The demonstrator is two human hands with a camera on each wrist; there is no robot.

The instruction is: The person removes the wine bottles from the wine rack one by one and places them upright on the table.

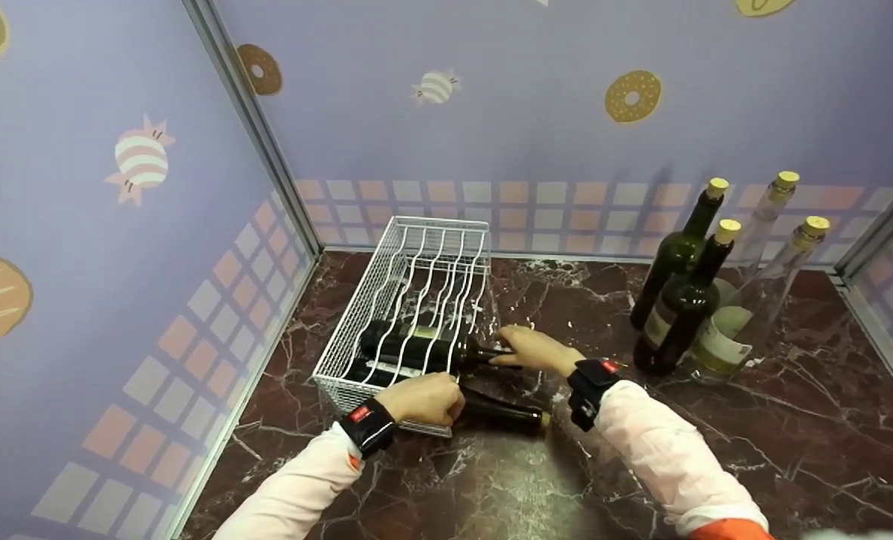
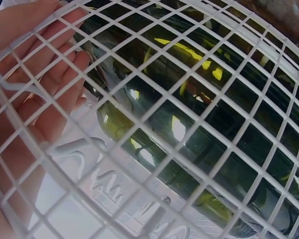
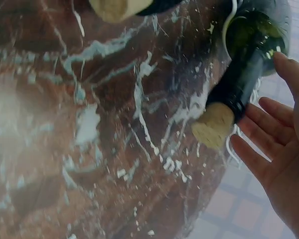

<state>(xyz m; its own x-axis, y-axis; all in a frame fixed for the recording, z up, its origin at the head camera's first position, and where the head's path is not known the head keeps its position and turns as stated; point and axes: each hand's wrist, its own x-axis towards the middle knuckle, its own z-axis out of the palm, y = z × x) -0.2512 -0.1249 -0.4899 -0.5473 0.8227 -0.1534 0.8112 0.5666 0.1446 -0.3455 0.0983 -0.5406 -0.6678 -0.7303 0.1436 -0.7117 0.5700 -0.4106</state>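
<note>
Head view: left hand [image 1: 422, 397] seemingly flat against wire rack [image 1: 386, 300], right hand [image 1: 533, 349] open by bottle neck [image 1: 491, 354].

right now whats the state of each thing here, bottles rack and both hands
wire rack: on the table, holding two lying bottles
upper dark bottle: lying in the rack, corked, neck sticking out
lower dark bottle: lying, corked, neck out
four standing bottles: upright, corked, two dark, two clear
left hand: fingers straight against the rack front
right hand: open, at the upper bottle's neck
</note>
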